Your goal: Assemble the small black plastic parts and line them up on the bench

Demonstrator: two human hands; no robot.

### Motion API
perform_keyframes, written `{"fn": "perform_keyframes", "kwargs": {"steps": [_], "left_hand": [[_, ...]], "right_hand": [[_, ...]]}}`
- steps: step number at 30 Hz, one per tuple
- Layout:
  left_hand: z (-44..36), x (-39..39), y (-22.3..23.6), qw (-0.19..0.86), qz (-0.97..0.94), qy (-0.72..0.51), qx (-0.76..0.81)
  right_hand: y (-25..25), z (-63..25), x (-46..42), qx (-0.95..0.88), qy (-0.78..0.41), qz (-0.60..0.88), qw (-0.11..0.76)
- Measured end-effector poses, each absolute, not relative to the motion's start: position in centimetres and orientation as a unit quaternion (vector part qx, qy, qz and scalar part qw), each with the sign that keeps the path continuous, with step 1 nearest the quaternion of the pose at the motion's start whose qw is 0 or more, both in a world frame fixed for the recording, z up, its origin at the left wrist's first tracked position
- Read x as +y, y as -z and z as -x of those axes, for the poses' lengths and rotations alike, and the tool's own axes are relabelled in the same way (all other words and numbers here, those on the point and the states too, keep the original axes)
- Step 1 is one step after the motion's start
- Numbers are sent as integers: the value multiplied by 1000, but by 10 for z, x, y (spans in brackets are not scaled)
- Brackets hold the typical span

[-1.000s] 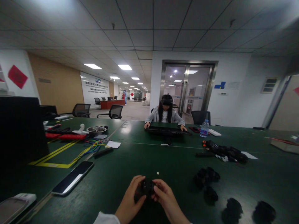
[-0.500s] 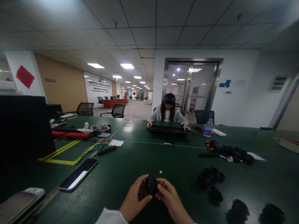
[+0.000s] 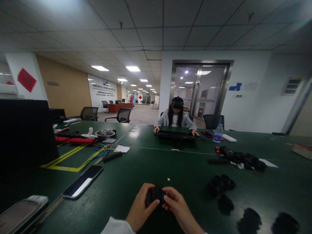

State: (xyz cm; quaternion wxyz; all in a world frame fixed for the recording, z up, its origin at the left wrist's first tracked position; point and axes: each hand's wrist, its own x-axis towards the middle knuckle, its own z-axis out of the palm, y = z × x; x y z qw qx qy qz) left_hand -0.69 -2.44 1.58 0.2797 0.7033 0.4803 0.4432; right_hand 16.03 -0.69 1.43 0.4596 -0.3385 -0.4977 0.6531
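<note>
A small, rounded black part [image 3: 157, 193] is held just above the green table [image 3: 136, 162], in front of me. My left hand [image 3: 142, 206] grips it from the left, thumb across its near side. From the right, the fingers of my right hand [image 3: 175, 204] close on the same part. Its exact kind cannot be made out, as fingers cover much of it. Similar black parts [image 3: 221, 183] lie in a loose group to the right, with more of them nearer the front right corner.
Left of my hands lie a dark phone [image 3: 83, 182] and a white-edged device [image 3: 23, 213]. Wires [image 3: 103, 151] and a metal bowl [image 3: 105, 134] sit farther back. Opposite, a person [image 3: 175, 117] in a headset holds a black panel [image 3: 179, 135]. A water bottle [image 3: 217, 133] stands at right.
My left thumb has moved up onto the front of the black part, which seems slightly turned. Both hands stay in nearly the same place.
</note>
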Motion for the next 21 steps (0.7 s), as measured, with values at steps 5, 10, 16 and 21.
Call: {"fn": "perform_keyframes", "kwargs": {"steps": [5,10,16,21], "left_hand": [[7,-26,-19,242,-718,-466,457],[7,-27,-21,246,-725,-469,440],[8,-25,-13,243,-741,-469,414],[10,-22,-9,267,-713,-447,469]], "right_hand": [[-13,-160,-7,-523,-644,332,449],[-15,-159,-7,-515,-646,339,450],[-12,-157,-5,-470,-649,353,484],[-9,-158,-4,-481,-645,349,481]]}}
